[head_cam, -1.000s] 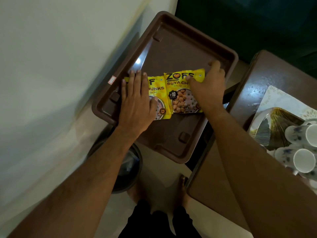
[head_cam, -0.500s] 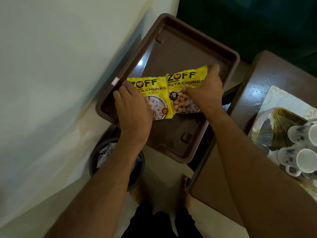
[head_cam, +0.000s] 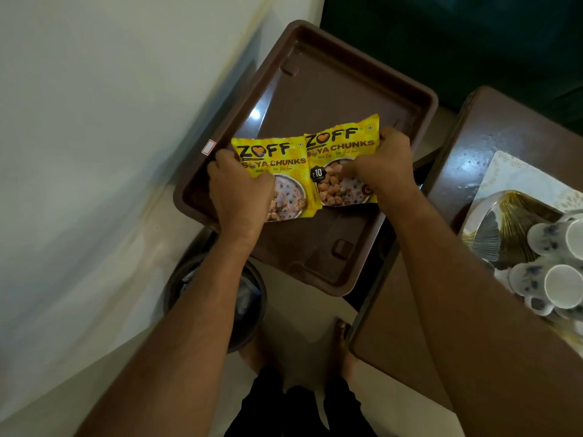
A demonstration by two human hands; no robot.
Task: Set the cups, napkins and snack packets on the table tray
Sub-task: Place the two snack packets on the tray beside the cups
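Observation:
Two yellow soya chunk snack packets lie side by side in the middle of the brown table tray (head_cam: 318, 89). My left hand (head_cam: 239, 197) grips the left packet (head_cam: 277, 165) at its left edge and lower part. My right hand (head_cam: 385, 167) pinches the right packet (head_cam: 340, 146) along its right side, fingers curled over the picture. Both packets look slightly lifted and crumpled. White cups with blue flowers (head_cam: 555, 279) lie on a plate at the far right. A white patterned napkin (head_cam: 517, 181) lies under that plate.
A brown side table (head_cam: 492, 134) stands to the right of the tray and carries the gold-patterned plate (head_cam: 504, 225). A dark round bin (head_cam: 249, 304) sits on the floor below the tray. A white wall runs along the left. My bare feet stand on the floor.
Both hands went from lying flat on the packets to curled fingers gripping them. The packets' printed tops, covered before, now show fully.

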